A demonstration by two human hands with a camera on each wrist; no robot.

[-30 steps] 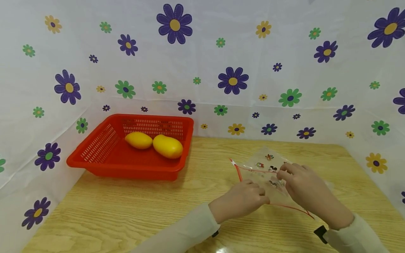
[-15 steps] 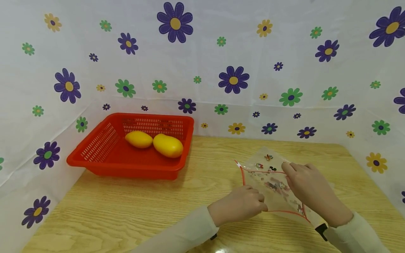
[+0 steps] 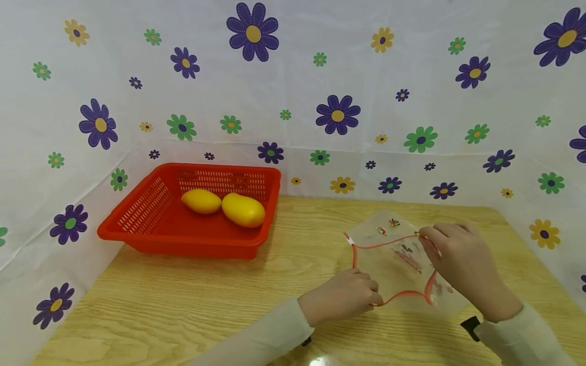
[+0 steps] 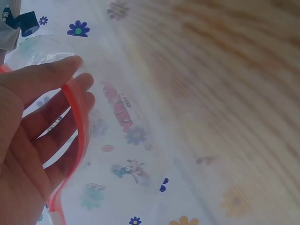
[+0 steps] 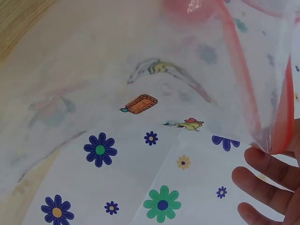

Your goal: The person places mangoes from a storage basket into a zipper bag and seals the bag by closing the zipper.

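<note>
Head view: the left hand (image 3: pixel 341 299) and the right hand (image 3: pixel 464 264) pinched the red rim (image 3: pixel 354 256) of a clear printed bag (image 3: pixel 403 264) over the wooden table (image 3: pixel 206 284), right of a red basket (image 3: pixel 183 247) holding two yellow fruits (image 3: pixel 201 202). Left wrist view: thumb (image 4: pixel 47 79) and fingers (image 4: pixel 85 82) gripped the rim. Right wrist view: fingers (image 5: pixel 265 185) held a bent part

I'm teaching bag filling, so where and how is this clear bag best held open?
Likely by its red rim, pinched from opposite sides, as the left hand and right hand do: the clear bag looks limp, and that rim gives a distinct edge.
</note>
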